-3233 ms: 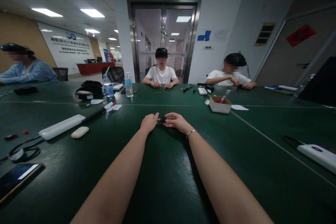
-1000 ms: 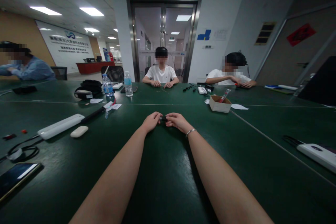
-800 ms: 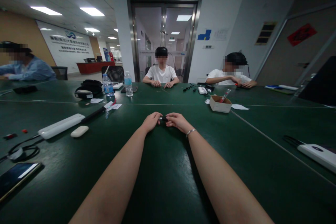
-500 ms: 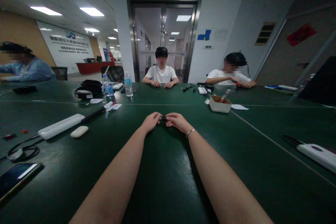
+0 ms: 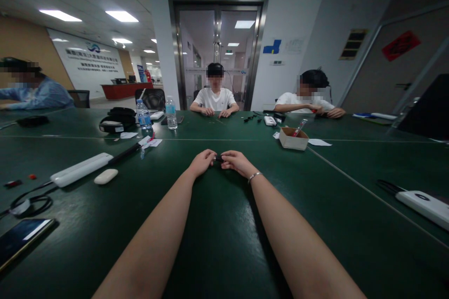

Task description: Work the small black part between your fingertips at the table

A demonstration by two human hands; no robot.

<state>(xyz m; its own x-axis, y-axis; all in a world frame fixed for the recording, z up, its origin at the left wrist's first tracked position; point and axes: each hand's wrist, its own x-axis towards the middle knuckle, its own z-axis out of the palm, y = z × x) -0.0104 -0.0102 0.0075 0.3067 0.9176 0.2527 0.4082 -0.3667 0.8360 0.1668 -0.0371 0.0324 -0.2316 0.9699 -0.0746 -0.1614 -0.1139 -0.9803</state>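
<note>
Both my arms reach forward over the dark green table (image 5: 217, 224). Between my hands is a small black object (image 5: 218, 158), with a lighter, metal-looking bit at its left end; it is too small to name its kind. My left hand (image 5: 202, 162) pinches the left end with closed fingers. On the other end, my right hand (image 5: 238, 162) is closed with thumb and fingers, a silver bracelet (image 5: 254, 176) on its wrist. My fingers partly hide the object.
Left of my arms lie a white power strip (image 5: 82, 169), a white oval case (image 5: 105, 176) and a phone (image 5: 26, 240). Farther off stand two water bottles (image 5: 171, 113) and a small cardboard box (image 5: 293, 140). A white device (image 5: 424, 203) lies right. Several people sit around the table.
My hands and the black object stay nearly in place. The view has shifted very slightly. Across the table at right, a person's hands have moved a little.
</note>
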